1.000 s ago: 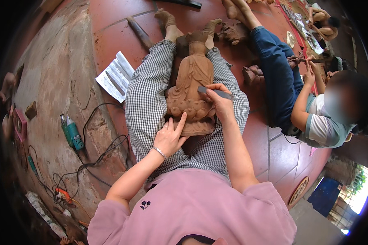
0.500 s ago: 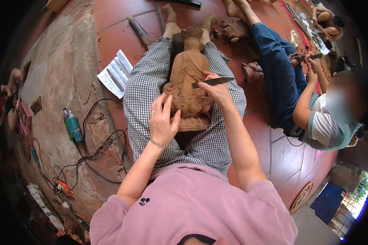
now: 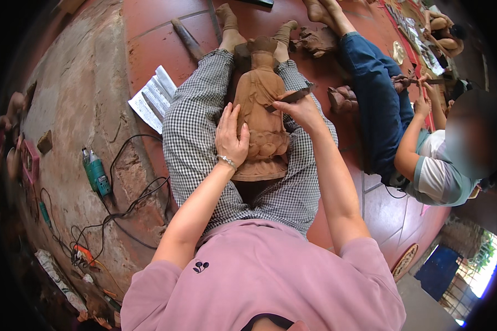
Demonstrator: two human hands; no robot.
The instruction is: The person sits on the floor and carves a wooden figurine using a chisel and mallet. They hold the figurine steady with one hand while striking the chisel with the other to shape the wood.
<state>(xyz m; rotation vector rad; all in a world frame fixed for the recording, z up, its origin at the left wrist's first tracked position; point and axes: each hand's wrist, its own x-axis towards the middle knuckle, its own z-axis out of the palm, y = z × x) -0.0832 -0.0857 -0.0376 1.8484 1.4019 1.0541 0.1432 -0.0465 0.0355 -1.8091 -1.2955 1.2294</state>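
Note:
A carved brown wooden statue (image 3: 259, 94) of a robed seated figure on a petalled base lies between my legs, its base toward me. My left hand (image 3: 232, 135) rests flat along the statue's left side with fingers stretched out. In my right hand (image 3: 303, 110) is a dark flat-bladed carving knife (image 3: 299, 95), gripped at the statue's right side. One end of the knife meets the wood around the middle of the robe, and the other points up to the right. My curled fingers are partly hidden under the hand.
To the left, a green rotary power tool (image 3: 98, 174) with black cables (image 3: 132, 205) lies on a rough slab (image 3: 88, 83). Printed paper (image 3: 152, 99) is beside my left leg, a rod (image 3: 186, 38) beyond it. At right, a co-worker (image 3: 436, 160) sits near carved wooden pieces (image 3: 342, 99).
My left hand has slid up and right, from near the base to the statue's side. The right hand has moved farther up, and the knife has turned. The statue sits turned slightly differently.

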